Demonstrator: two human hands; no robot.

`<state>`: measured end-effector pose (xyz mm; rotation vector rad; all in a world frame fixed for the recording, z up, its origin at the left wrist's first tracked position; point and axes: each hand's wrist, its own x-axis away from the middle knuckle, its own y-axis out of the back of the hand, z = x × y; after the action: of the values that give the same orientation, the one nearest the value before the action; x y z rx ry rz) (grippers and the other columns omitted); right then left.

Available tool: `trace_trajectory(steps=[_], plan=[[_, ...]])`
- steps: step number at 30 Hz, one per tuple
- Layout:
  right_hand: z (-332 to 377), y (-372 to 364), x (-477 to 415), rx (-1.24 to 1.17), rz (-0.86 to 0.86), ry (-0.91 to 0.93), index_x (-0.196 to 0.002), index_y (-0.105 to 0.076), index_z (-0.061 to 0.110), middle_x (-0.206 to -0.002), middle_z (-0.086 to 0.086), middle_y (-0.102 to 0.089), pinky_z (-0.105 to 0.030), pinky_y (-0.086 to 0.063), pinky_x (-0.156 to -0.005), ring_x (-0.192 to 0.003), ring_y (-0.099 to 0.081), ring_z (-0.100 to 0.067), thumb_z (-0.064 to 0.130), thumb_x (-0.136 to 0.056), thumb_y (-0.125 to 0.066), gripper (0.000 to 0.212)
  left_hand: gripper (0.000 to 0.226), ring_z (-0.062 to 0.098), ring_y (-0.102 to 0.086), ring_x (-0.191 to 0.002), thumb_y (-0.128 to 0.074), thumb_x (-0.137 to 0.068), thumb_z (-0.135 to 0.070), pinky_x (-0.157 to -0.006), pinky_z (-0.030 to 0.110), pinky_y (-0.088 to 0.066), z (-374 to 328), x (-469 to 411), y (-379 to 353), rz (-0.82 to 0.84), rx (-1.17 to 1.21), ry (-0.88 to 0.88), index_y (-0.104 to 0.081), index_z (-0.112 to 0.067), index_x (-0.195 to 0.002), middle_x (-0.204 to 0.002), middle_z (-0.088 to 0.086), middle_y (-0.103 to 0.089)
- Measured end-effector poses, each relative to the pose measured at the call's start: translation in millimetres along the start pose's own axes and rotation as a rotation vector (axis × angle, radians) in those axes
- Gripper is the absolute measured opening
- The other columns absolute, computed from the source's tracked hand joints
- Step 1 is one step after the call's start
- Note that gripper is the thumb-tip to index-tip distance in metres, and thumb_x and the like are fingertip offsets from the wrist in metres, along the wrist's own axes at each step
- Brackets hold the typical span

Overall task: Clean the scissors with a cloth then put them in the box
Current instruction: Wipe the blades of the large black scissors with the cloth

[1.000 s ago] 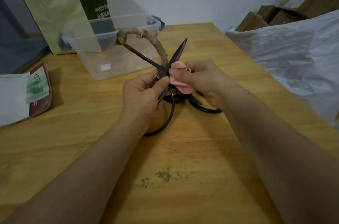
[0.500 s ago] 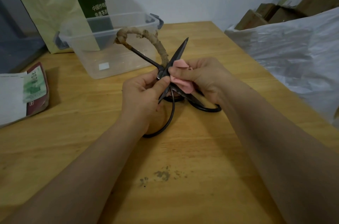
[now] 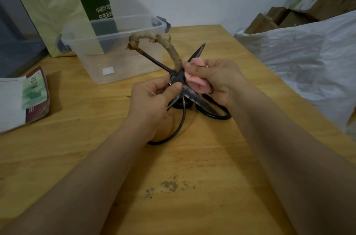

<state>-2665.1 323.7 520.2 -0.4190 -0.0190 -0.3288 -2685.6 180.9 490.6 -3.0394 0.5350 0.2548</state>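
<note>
The scissors (image 3: 179, 78) are held in the air above the wooden surface (image 3: 86, 128), just in front of the clear plastic box (image 3: 92, 73), and they are opened in the shape of an X. One blade points up and to the right, and the other points down to the right, under the right hand. One handle loop, wrapped in a rough tan material, rises toward the box. The other loop is bare black metal and hangs down below the left wrist.

The left hand (image 3: 152, 103) grips the scissors near the pivot, with the thumb pressed on the metal. Its other fingers are behind the scissors and cannot be seen. The right hand (image 3: 221, 80) pinches a pink cloth (image 3: 194, 80) against the blade at the pivot. Most of the cloth is bunched inside the fingers, so only part of it shows.

Under the hands some black loops (image 3: 221, 116) lie on the surface. I cannot tell if they belong to a second pair of scissors, because the hands cover the place where they join.

Behind the box stands a paper bag (image 3: 48, 3) whose top is cut off by the frame. A packet (image 3: 32, 96) lies at the left edge, only partly in view. At the right are a white plastic sheet (image 3: 308, 57) and blurred cardboard boxes (image 3: 279, 17). A dark stain (image 3: 171, 185) marks the surface near the forearms.
</note>
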Motion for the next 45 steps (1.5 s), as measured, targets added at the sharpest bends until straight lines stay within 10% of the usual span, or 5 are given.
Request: trace_trajectory(steps=[5, 9, 26, 35, 45], plan=[[9.6, 7.8, -4.4, -0.107, -0.097, 0.041, -0.100, -0.061, -0.005, -0.070, -0.017, -0.067, -0.027, -0.049, -0.042, -0.051, -0.064, -0.022, 0.007, -0.070, -0.075, 0.035, 0.018, 0.006, -0.040, -0.044, -0.062, -0.087, -0.007, -0.038, 0.017, -0.030, -1.7, 0.9, -4.4, 0.034, -0.007, 0.025, -0.068, -0.004, -0.104, -0.080, 0.017, -0.061], [11.2, 9.7, -8.3, -0.124, -0.162, 0.051, -0.101, -0.063, -0.004, -0.084, -0.020, -0.071, -0.058, -0.053, -0.080, -0.073, -0.068, -0.033, 0.011, -0.063, -0.080, 0.044, 0.013, 0.008, -0.040, -0.046, -0.062, -0.087, -0.006, -0.039, 0.017, -0.029, -3.2, 3.0, -5.9, 0.061, 0.000, 0.039, -0.069, -0.008, -0.099, -0.080, 0.018, -0.061], [6.5, 6.6, 3.6, 0.378, -0.108, 0.218, -0.089, -0.070, 0.008, -0.081, -0.009, -0.067, -0.027, -0.052, -0.045, -0.060, -0.065, -0.018, 0.014, -0.087, -0.066, 0.007, 0.020, 0.008, -0.048, -0.055, -0.050, -0.090, 0.004, -0.051, 0.023, -0.041, -26.3, -8.4, 30.8, -0.367, 0.156, -0.105, -0.066, -0.008, -0.085, -0.078, 0.008, -0.057], [-14.1, -24.3, 13.8, 0.840, -0.033, 0.666, -0.127, -0.058, 0.027, -0.123, 0.005, -0.059, -0.020, -0.054, -0.085, -0.100, -0.059, -0.002, 0.010, -0.086, -0.065, 0.045, 0.023, 0.013, -0.048, -0.058, -0.046, -0.096, -0.003, -0.047, 0.024, -0.040, -20.0, -1.6, 7.8, -0.281, 0.125, -0.033, -0.069, -0.008, -0.096, -0.081, 0.007, -0.064], [-28.9, -19.8, -2.0, 1.052, 0.103, 0.808, -0.092, -0.074, 0.007, -0.097, -0.002, -0.067, -0.038, -0.049, -0.086, -0.096, -0.062, -0.022, 0.009, -0.080, -0.071, 0.012, 0.022, 0.012, -0.052, -0.061, -0.049, -0.096, -0.004, -0.044, 0.020, -0.042, -10.2, -3.2, 5.6, -0.341, 0.168, 0.021, -0.068, -0.011, -0.087, -0.079, 0.007, -0.062]])
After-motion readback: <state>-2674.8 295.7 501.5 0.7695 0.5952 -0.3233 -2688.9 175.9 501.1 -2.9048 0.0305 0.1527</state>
